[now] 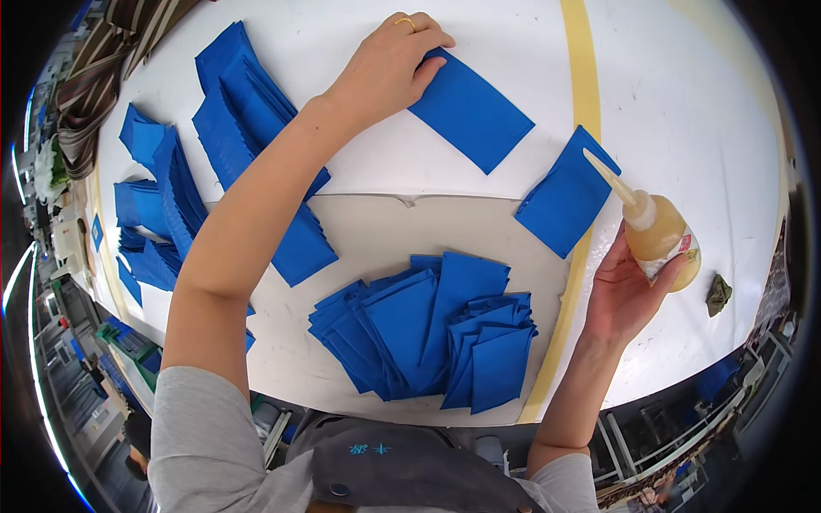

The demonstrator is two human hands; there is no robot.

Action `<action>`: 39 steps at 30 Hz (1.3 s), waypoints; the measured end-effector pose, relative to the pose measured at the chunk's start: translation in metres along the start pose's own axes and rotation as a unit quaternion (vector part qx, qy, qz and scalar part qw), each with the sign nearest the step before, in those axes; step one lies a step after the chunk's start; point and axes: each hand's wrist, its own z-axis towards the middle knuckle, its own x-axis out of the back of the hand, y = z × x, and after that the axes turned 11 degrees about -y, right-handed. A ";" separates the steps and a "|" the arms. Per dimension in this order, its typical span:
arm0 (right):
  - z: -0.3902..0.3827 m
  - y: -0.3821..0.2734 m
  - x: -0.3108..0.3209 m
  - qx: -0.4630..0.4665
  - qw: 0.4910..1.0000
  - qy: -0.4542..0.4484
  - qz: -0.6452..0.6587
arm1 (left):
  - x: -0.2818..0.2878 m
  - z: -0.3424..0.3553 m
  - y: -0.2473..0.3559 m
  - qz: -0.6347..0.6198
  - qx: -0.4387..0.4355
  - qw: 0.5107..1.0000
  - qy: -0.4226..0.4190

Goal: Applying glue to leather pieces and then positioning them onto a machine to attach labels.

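Note:
My left hand [398, 64] reaches to the far side, its fingers curled and the thumb on the upper left corner of a flat blue rectangular piece [475, 111], which looks like cloth. In my right hand [629, 295] is a squeeze bottle [663, 235] of amber liquid, perhaps glue, with a long pale nozzle pointing up and to the left. The nozzle tip hangs over or near a second blue piece [566, 192], which lies partly across the yellow tape. Whether the tip touches that piece I cannot tell.
Nearest me is a loose pile of blue pieces [402, 329] on a grey board [376, 231]. More blue stacks [248, 103] lie left, partly behind my left arm. Yellow tape [584, 77] crosses the white table. A small dark scrap [718, 295] sits right; striped fabric [90, 94] lies far left.

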 end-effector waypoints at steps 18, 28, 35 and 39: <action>0.012 0.009 -0.012 -0.013 0.999 -0.046 0.011 | 0.014 -0.033 0.023 -0.082 0.236 0.968 0.001; 0.022 0.058 -0.068 -0.027 0.963 -0.090 -0.254 | 0.027 -0.021 0.016 -0.169 0.323 0.925 -0.110; 0.023 0.076 -0.084 -0.028 0.946 -0.101 -0.306 | 0.033 -0.024 0.020 -0.327 0.379 0.856 -0.125; 0.024 0.083 -0.087 -0.029 0.942 -0.100 -0.320 | 0.033 -0.024 0.021 -0.344 0.385 0.848 -0.122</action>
